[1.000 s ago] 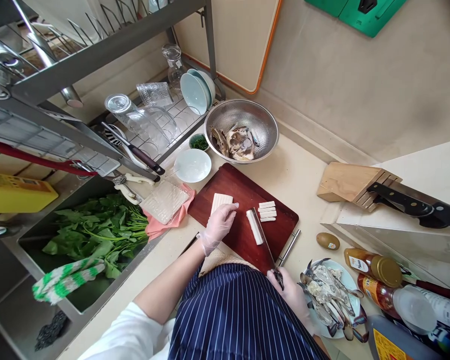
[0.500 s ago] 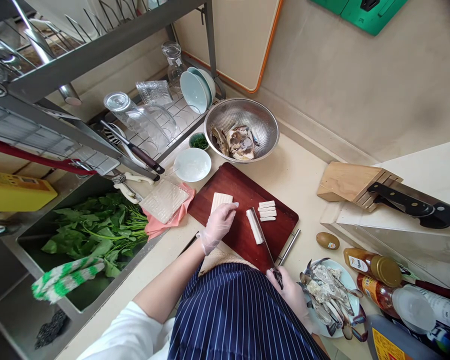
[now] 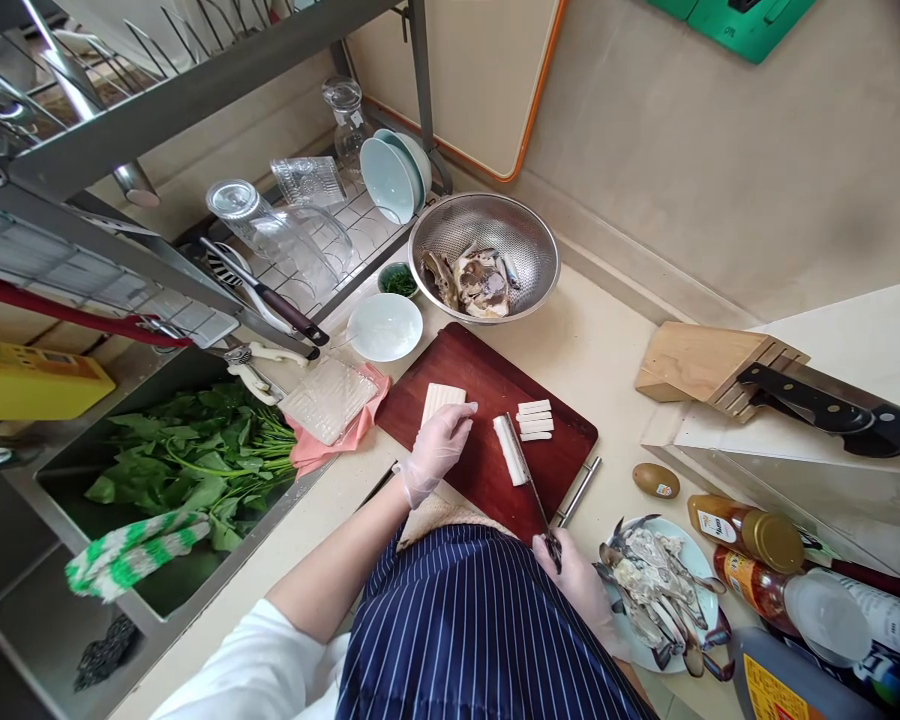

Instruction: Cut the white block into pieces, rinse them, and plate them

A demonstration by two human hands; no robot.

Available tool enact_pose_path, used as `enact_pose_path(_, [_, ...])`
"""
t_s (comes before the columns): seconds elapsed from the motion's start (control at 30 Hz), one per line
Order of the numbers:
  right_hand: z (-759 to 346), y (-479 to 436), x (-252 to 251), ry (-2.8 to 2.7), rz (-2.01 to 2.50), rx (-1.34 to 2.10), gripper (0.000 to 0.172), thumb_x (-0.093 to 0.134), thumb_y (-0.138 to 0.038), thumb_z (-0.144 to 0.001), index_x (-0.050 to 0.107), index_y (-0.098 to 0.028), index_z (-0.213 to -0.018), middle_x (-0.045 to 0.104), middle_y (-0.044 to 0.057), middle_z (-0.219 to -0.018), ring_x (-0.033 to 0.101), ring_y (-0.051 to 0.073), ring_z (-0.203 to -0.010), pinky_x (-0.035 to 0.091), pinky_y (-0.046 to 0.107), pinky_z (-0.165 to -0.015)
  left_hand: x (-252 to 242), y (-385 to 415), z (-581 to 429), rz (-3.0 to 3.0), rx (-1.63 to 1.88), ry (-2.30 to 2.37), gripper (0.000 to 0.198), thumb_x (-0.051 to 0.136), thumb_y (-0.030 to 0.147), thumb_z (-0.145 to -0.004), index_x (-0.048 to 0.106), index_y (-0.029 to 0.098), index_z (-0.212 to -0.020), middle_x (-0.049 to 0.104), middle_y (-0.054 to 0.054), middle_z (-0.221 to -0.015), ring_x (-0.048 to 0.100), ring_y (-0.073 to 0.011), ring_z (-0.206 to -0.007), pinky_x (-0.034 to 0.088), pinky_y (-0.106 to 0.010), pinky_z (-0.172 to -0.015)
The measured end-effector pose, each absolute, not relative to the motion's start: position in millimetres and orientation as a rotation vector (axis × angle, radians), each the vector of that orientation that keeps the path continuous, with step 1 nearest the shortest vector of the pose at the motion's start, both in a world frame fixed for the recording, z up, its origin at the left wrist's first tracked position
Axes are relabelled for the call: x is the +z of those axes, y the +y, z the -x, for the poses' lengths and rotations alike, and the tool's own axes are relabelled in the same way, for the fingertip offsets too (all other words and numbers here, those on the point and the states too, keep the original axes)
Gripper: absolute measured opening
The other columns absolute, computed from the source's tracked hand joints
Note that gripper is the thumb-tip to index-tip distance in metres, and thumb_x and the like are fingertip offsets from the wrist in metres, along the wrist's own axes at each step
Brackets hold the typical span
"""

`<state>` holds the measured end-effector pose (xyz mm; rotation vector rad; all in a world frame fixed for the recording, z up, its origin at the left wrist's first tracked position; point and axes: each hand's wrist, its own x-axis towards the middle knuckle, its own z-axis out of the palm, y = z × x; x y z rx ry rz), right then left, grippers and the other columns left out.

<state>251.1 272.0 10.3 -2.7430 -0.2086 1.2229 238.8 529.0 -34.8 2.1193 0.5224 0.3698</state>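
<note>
A dark red cutting board lies in front of me. In my gloved right hand I grip a knife by its black handle. Its blade rests along the side of a white stick-shaped food piece. Several short white cut pieces lie in a stack right of the blade. My gloved left hand hovers over the board's left part with fingers curled together; whatever may be inside them is hidden. Just beyond it sits a ridged white slab of joined sticks, partly covered by the hand.
A steel colander with crab pieces stands behind the board, beside a white bowl. Right are a plate of crab, a kiwi, bottles and a knife block. Left, a sink holds leafy greens.
Almost nothing differs. Both hands, the knife and the white pieces keep their places; the view has shifted very slightly.
</note>
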Motion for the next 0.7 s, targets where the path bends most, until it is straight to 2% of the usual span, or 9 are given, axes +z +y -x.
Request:
enact_pose_path(0.17, [-251.1, 271.5, 5.5, -0.229, 2.729, 1.229, 0.04, 0.03, -0.052, -0.091, 0.056, -0.024, -0.102, 0.072, 0.005, -0.082, 0.068, 0.021, -0.081, 0.045, 0.024, -0.063, -33.7, 527.5, -244.3, -2.115, 0.312, 0.535, 0.022, 0.05, 0.023, -0.088, 0.063, 0.021, -0.105, 0.069, -0.006, -0.11, 0.063, -0.0188, -0.105, 0.049, -0.038, -0.097])
enact_pose_path(0.47, [-251.7, 272.1, 2.4, -0.209, 2.736, 1.229, 0.046, 0.031, -0.054, -0.09, 0.057, -0.021, -0.11, 0.073, 0.008, -0.088, 0.068, 0.024, -0.085, 0.046, 0.027, -0.068, 12.8, 523.2, -284.7, -2.007, 0.128, 0.287, 0.039, 0.044, 0.032, -0.093, 0.053, 0.018, -0.128, 0.055, -0.009, -0.135, 0.049, -0.0204, -0.126, 0.039, -0.039, -0.108])
enact_pose_path(0.7, [-252.1, 275.2, 2.8, -0.188, 2.71, 1.199, 0.037, 0.037, -0.05, -0.09, 0.059, -0.022, -0.1, 0.072, 0.005, -0.084, 0.068, 0.021, -0.083, 0.045, 0.024, -0.068, 18.3, 511.4, -303.7, -1.874, 0.018, 0.209, 0.037, 0.044, 0.03, -0.093, 0.056, 0.017, -0.125, 0.057, -0.007, -0.133, 0.049, -0.0181, -0.125, 0.036, -0.036, -0.11])
